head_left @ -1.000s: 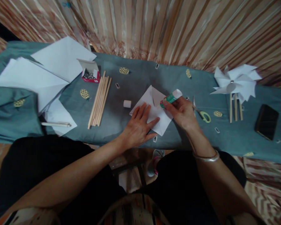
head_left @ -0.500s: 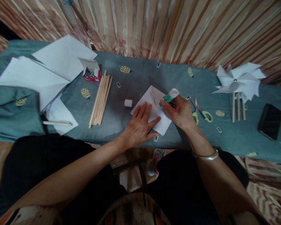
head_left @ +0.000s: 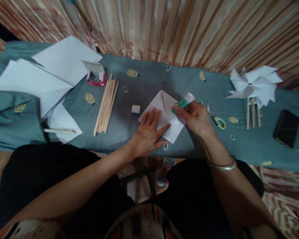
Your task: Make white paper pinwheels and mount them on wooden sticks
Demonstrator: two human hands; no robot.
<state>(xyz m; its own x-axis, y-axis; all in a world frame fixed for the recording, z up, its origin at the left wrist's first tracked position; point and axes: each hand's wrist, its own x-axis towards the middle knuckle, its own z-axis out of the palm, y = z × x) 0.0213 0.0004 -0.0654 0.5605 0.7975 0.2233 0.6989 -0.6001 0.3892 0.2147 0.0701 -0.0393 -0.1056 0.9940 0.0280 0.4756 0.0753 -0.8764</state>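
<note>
Paper [head_left: 167,116] lies under spread left fingers [head_left: 156,119] — right fingers [head_left: 183,114] clamped round a green glue stick [head_left: 184,101].

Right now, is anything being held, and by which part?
The right hand holds a glue stick low on its green barrel; the left hand rests on folded paper.

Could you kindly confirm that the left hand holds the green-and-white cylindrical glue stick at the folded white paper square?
Not quite: in the head view, the right hand, not the left hand, holds the glue stick at the paper square.
</note>
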